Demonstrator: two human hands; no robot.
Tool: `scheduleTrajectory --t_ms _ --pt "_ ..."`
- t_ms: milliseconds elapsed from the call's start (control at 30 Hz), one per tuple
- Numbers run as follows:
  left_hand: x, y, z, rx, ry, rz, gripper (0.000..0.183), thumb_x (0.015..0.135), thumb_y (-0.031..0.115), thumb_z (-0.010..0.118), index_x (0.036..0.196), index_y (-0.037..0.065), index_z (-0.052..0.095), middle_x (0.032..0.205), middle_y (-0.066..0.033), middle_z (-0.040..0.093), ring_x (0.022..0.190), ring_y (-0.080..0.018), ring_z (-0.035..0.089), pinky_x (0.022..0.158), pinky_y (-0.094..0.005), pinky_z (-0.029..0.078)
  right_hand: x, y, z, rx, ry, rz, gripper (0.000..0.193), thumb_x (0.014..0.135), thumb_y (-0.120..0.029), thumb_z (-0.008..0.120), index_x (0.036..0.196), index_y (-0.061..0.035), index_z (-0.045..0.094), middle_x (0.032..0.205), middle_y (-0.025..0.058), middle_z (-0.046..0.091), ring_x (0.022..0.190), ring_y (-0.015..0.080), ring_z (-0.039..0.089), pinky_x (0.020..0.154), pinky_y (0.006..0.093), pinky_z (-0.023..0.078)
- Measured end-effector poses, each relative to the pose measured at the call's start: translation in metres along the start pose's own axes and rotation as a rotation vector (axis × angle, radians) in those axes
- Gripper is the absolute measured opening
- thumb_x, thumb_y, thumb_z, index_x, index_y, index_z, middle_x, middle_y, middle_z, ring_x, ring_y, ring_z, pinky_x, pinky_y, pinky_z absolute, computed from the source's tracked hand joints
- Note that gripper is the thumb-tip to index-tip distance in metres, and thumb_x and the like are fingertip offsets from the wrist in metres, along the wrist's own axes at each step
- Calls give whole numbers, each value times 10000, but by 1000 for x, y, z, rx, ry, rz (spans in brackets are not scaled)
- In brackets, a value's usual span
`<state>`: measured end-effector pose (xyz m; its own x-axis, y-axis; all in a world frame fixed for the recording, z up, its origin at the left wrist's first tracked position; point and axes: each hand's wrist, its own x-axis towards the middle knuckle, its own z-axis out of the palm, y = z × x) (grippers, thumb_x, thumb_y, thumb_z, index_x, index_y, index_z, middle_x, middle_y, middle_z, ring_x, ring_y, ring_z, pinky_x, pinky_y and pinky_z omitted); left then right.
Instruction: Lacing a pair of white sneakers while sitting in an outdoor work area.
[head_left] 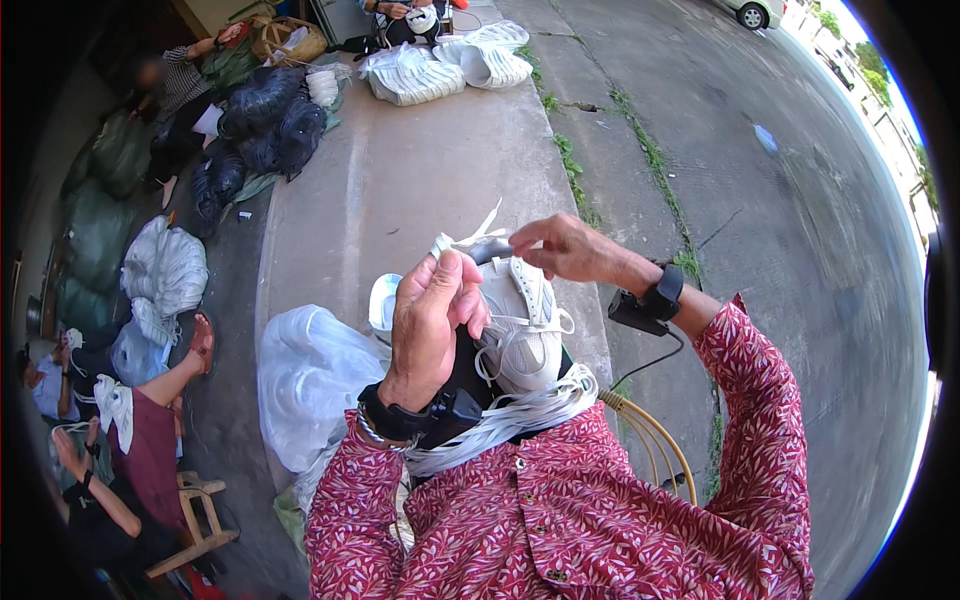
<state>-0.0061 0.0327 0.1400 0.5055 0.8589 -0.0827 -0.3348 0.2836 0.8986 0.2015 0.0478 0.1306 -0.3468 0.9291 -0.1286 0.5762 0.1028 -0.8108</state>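
On my lap rests a pale white sneaker (526, 352), its toe toward me and white laces looped over its front. My left hand (432, 305) is closed in a pinch on a white shoelace (468, 240), left of the shoe's opening. One strand of that lace sticks up, and another runs across to my right hand (572, 248). Those right fingers are curled together at the strand, above the shoe's heel end; their exact grip is partly hidden. A thick bundle of white laces (500, 432) lies across my waist, below the toe.
A clear plastic bag (312, 375) and a white container (384, 300) stand at my left. Yellow hoops (655, 440) curve at my right. Black bundles (262, 120), white bundles (412, 75) and a wooden stool (195, 520) lie farther off. Several people sit to the left and ahead.
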Motion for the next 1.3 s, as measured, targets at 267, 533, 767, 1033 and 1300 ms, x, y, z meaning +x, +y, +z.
scheduleTrajectory --t_ms 267,533,767,1033,1300 --pt "16 -29 -28 40 144 99 279 960 256 442 1001 -10 515 725 -82 583 717 -223 601 748 -347 469 -8 33 50 360 -397 62 256 957 -258 461 911 -47 599 711 -4 577 599 65 545 545 224 461" --pt "-45 -121 0 1056 -322 371 134 784 87 596 892 8 609 1066 -173 578 1061 -340 544 955 -389 395 14 48 57 515 -207 149 332 969 -270 431 763 -37 547 592 -13 490 528 77 527 481 232 455" --pt "-41 -154 -5 1161 -568 340 382 734 248 668 1043 42 581 1223 -203 494 1256 -390 364 1054 -521 224 46 -14 22 601 114 88 324 924 -219 443 680 -15 509 551 -4 467 427 103 522 388 238 429" --pt "-41 -154 -10 1113 -586 338 352 724 266 674 993 50 608 1203 -190 517 1263 -387 359 1057 -530 212 62 -36 -38 809 397 -236 250 942 -206 433 777 -34 509 597 -6 456 488 100 538 441 220 453" --pt "-41 -123 -8 1055 -31 392 173 713 28 619 883 17 589 877 -128 557 878 -319 555 775 -385 447 59 87 38 413 467 154 316 934 -239 443 749 -29 589 688 43 581 613 91 524 568 249 435"
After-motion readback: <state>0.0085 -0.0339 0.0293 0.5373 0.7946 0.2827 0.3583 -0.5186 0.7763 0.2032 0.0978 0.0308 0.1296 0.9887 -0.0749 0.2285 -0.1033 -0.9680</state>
